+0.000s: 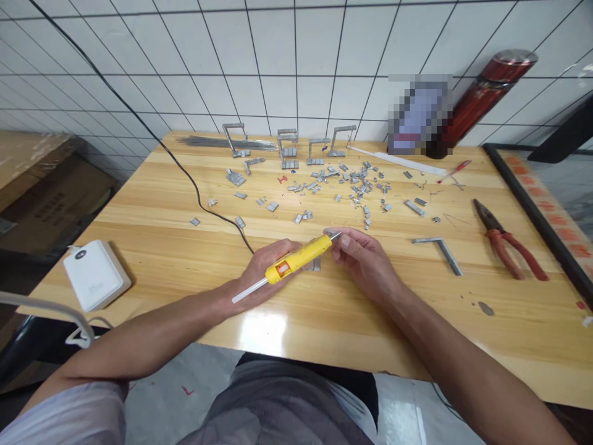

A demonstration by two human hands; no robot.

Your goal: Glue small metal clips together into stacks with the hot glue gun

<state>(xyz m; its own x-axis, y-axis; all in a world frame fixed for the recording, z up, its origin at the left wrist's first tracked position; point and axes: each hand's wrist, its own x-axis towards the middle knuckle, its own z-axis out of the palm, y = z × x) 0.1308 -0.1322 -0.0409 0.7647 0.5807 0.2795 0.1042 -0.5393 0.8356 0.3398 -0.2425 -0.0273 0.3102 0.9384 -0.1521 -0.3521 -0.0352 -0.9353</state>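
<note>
My left hand is wrapped round a yellow glue gun, which points up and to the right. A white glue stick juts from its back end, and a black cord runs to it across the table. Close by the metal nozzle, my right hand is closed with thumb and fingers pinched together. What it pinches is mostly hidden; a bit of grey shows by the fingertips. Under the glue gun, a flat grey piece lies partly covered.
Several small grey pieces lie scattered beyond my hands. Grey frames stand near the tiled wall. Red-handled pliers and an L-shaped grey strip lie to the right. A white power bank sits left; a red flask stands at the back right.
</note>
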